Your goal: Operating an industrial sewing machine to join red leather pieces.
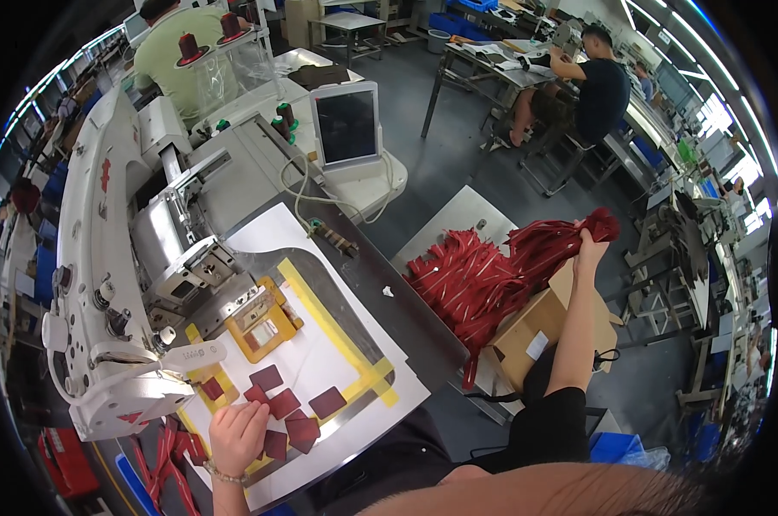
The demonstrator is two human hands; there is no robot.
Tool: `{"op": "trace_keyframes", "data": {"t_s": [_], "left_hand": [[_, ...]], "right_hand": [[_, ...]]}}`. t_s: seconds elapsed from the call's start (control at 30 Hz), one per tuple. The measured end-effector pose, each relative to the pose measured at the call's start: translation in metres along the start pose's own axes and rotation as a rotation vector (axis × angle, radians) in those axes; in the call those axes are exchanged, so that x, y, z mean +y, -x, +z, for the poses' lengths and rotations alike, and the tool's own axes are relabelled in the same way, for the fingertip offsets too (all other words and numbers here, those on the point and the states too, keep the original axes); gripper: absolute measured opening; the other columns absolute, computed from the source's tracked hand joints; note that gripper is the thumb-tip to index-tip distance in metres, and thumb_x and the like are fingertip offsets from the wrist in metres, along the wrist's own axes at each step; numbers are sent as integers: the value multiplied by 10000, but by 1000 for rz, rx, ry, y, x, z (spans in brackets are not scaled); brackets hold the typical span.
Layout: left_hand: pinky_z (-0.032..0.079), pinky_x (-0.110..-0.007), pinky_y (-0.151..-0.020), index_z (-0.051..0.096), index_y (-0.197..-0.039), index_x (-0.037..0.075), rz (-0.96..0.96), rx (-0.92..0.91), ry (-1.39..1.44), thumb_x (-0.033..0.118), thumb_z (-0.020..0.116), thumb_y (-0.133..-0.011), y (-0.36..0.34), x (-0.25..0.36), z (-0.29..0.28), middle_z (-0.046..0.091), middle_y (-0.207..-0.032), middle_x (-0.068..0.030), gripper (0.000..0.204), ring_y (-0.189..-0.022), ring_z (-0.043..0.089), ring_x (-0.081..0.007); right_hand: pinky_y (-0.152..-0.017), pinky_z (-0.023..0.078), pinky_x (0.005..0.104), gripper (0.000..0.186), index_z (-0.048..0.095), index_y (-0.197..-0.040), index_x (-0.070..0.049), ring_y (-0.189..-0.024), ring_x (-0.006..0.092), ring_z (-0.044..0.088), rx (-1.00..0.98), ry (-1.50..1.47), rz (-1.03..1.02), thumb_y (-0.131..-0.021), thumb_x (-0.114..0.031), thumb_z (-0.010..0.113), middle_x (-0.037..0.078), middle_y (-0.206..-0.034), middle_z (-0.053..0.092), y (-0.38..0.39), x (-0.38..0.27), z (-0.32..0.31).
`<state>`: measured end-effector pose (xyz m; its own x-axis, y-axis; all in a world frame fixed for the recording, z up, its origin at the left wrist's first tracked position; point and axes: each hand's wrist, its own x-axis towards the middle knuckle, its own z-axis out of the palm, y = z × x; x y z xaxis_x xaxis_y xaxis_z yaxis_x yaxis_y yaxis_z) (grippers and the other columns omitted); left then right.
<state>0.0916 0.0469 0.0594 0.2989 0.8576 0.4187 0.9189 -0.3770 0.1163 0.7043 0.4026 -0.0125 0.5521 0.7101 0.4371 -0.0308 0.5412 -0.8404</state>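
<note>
Over the white work plate of a sewing machine (pixel 131 344), my left hand (pixel 240 437) is closed, its fingertips pinching a small dark red patch (pixel 255 394). Beside those fingers lie several more dark red square patches (pixel 327 402), some overlapping. Far to the right, my outstretched right hand (pixel 591 248) grips one end of a bundle of red fabric strips (pixel 544 236). The strips trail from that hand down to a large red heap (pixel 466 275) on a side table. A yellow clamp frame (pixel 262 331) sits on the plate beyond the patches.
An open cardboard box (pixel 526 335) stands beside the heap, under my right forearm. The machine's screen (pixel 346 125) rises at the back. More red strips (pixel 163 464) hang at the lower left. A seated person (pixel 599 95) works at a far table; another in green (pixel 178 56) is behind the machine.
</note>
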Motion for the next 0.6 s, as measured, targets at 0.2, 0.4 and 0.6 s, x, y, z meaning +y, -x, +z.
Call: {"op": "trace_keyframes", "data": {"t_s": [0.2,0.4,0.6], "left_hand": [[476,-308,-674,670,-934,50,-14,-20,1,81,645,-689,10,-2,-6,662,-912,-49,249,-798,631,-181],[488,-299,-692,667,-937,50,-54,11,-32,94,648,-694,31,-6,-9,668,-916,-46,248,-810,640,-167],[479,-305,-709,655,-950,64,-197,65,-71,104,680,-741,67,-5,-19,663,-911,-27,214,-822,637,-168]], "right_hand": [[-879,489,414,245,541,-956,-17,-815,210,593,-290,59,-43,-746,108,549,78,-839,586,10,-78,35],[-754,414,312,248,481,-824,-48,-713,154,498,-842,6,-167,-778,-172,691,42,-729,484,60,-174,128],[-663,446,306,381,530,-696,-37,-657,186,547,-1191,-143,63,-845,-380,599,89,-660,553,157,-214,220]]}}
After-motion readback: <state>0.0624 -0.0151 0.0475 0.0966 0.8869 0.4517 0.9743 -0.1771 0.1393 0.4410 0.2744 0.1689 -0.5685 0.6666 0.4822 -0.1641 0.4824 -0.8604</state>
